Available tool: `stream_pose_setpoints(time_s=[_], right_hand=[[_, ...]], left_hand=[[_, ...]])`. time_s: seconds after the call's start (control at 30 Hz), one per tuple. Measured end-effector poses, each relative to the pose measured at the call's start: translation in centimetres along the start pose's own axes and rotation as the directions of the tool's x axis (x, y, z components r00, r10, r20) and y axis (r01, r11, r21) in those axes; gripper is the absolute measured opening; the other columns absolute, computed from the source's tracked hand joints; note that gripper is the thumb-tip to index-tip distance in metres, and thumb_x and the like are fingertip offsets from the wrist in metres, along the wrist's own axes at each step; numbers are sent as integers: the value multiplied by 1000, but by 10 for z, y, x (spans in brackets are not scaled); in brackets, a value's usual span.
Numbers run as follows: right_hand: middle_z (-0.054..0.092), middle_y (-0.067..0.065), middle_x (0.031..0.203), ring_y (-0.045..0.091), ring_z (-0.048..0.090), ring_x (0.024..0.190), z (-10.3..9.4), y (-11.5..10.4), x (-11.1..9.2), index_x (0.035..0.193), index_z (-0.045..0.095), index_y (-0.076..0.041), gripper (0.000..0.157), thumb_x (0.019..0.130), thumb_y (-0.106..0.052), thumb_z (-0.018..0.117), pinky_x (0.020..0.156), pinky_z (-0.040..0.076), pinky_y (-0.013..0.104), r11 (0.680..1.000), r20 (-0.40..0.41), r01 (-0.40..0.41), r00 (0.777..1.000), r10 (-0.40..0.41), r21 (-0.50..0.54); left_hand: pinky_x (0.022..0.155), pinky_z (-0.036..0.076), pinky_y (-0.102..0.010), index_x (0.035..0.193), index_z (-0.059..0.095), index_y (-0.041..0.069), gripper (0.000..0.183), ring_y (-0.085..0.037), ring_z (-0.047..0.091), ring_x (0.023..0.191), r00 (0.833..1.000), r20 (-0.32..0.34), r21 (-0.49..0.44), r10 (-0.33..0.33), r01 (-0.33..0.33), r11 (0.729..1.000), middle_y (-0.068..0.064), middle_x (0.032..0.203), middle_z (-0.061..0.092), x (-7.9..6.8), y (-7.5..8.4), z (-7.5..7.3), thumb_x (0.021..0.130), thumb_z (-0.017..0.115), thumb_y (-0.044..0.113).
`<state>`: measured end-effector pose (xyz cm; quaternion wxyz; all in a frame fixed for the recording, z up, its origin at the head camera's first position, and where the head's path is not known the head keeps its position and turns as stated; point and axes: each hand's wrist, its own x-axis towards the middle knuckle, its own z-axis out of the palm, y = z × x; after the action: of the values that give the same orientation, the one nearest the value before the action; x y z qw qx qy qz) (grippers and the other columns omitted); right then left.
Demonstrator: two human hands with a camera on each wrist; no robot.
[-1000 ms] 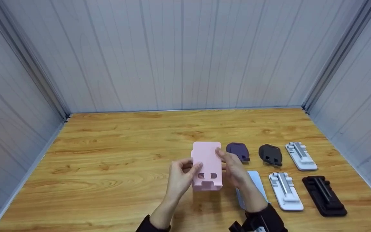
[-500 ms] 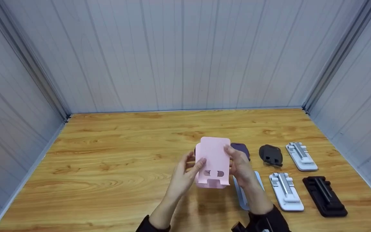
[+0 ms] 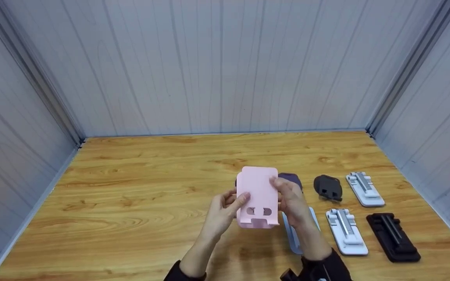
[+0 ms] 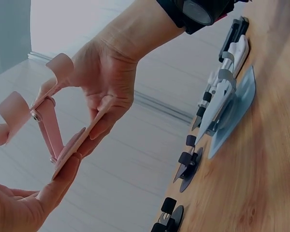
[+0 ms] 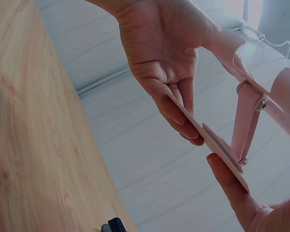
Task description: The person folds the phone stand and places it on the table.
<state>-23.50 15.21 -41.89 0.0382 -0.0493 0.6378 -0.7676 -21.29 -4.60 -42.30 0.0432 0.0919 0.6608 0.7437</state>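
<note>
Both hands hold a pink phone stand (image 3: 258,191) above the table. Its upright plate, with two holes and a lipped lower edge, faces the head camera. My left hand (image 3: 219,214) grips the left side, thumb on the front and fingers behind. The right hand (image 3: 293,203) grips the right edge, its thumb near the upper corner. In the left wrist view, the hinged arm (image 4: 50,125) of the stand spans the gap between the front plate and the base (image 4: 82,140). Fingers of both hands lie against that base in the wrist views.
On the right lie a purple stand (image 3: 292,179), partly hidden, a black rounded stand (image 3: 328,188), two white stands (image 3: 365,190) (image 3: 348,234), a black rectangular stand (image 3: 393,238) and a light blue stand (image 3: 293,236), partly under the right arm. Panel walls (image 3: 221,78) enclose the table (image 3: 131,195).
Both hands have carried the pink stand slightly right and turned it a little, so its base shows at the left edge. In the last half second it has barely moved.
</note>
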Motion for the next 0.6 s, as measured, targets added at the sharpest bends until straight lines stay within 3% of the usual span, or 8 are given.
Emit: stream_pose_setpoints(time_s=[0.27, 0.6], right_hand=[[70, 3, 85, 10, 73, 71, 5, -6, 1, 118, 69, 5, 20, 110, -8, 55, 63, 64, 23, 998, -55, -44, 998, 42, -52], [74, 1, 84, 11, 74, 70, 8, -5, 1, 124, 66, 10, 20, 108, -1, 60, 60, 64, 24, 996, -64, -38, 997, 33, -86]], left_hand=[[74, 65, -23, 137, 53, -28, 47, -20, 78, 92, 1000, 7, -1, 25, -25, 1000, -18, 103, 78, 0, -2, -4, 106, 67, 5], [79, 66, -27, 134, 52, -30, 44, -36, 79, 96, 995, 37, 9, 92, -93, 996, -23, 103, 77, -1, -5, -5, 104, 66, -2]])
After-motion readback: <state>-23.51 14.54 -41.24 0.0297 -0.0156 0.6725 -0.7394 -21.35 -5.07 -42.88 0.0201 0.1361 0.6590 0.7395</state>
